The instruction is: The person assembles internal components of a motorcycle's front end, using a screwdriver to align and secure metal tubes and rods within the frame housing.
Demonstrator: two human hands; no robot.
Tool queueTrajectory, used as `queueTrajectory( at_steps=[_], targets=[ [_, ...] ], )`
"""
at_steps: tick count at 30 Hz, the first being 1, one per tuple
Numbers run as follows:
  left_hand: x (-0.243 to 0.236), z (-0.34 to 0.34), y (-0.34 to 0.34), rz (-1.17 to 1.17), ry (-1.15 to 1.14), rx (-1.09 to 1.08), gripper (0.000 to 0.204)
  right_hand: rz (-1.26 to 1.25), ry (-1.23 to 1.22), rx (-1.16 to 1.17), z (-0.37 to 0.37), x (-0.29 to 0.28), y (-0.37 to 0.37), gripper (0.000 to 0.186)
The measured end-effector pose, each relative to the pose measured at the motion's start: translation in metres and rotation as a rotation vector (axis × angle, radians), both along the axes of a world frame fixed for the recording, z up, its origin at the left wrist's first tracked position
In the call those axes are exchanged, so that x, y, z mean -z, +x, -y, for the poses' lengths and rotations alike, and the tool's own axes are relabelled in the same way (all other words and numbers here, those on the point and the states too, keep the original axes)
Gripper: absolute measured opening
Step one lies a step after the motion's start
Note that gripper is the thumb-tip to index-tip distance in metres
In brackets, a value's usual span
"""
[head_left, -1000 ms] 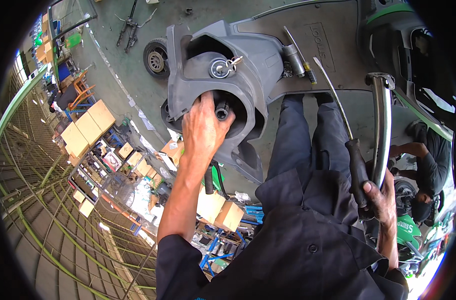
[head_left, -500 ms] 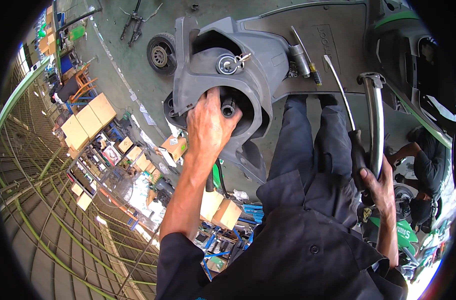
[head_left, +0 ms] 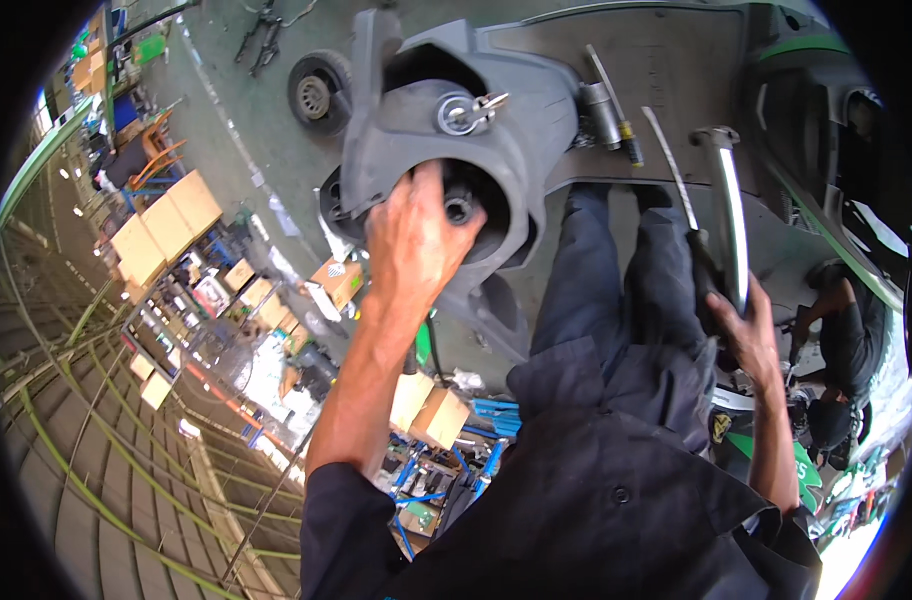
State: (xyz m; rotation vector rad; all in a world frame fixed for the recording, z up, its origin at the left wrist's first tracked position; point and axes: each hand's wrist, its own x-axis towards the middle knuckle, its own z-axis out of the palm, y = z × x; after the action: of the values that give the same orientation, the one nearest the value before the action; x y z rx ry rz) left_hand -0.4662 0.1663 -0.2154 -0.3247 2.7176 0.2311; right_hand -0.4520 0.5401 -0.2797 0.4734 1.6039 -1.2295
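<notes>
My left hand (head_left: 416, 230) reaches into the round opening of a grey scooter front cover (head_left: 416, 130). Its fingers and thumb close around the upright steering stem (head_left: 459, 207), whose hollow end shows between them; some fingertips are hidden inside. Above the opening, a key (head_left: 491, 105) sits in the ignition lock (head_left: 457, 114). My right hand (head_left: 746, 330) is closed around two tools held together: a long-shafted screwdriver (head_left: 673, 170) with a dark handle, and a thick chrome metal bar tool (head_left: 728, 200) with a wider head.
On the scooter's footboard (head_left: 536, 40) lie a metal cylinder (head_left: 601, 115) and a screwdriver with a yellow-and-black handle (head_left: 628, 140). A small wheel (head_left: 316, 95) rests on the floor beyond. Cardboard boxes (head_left: 166, 235) stand at left. Another person (head_left: 846, 330) crouches at right.
The whole view has shifted slightly. My left hand stays around the steering stem, and my right hand still holds both tools, a little higher in the picture.
</notes>
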Motion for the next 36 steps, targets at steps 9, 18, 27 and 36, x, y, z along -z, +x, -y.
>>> queueTrajectory(
  at_steps=[9, 18, 27, 36],
  targets=[
    [0.001, 0.001, 0.0, 0.017, -0.055, -0.002, 0.059, -0.332, 0.21, -0.261, 0.056, 0.185, -0.022, 0.051],
    [0.001, -0.003, 0.007, 0.031, -0.083, -0.04, 0.059, -0.475, 0.263, -0.418, 0.055, 0.297, -0.05, 0.047],
    [0.0, -0.003, 0.011, -0.015, -0.087, -0.036, 0.059, -0.795, 0.618, -0.467, 0.091, 0.314, -0.057, 0.036],
    [-0.005, 0.0, 0.011, -0.017, -0.028, -0.078, 0.058, -0.167, 0.525, -0.478, 0.16, 0.32, 0.011, 0.065]
  ],
)
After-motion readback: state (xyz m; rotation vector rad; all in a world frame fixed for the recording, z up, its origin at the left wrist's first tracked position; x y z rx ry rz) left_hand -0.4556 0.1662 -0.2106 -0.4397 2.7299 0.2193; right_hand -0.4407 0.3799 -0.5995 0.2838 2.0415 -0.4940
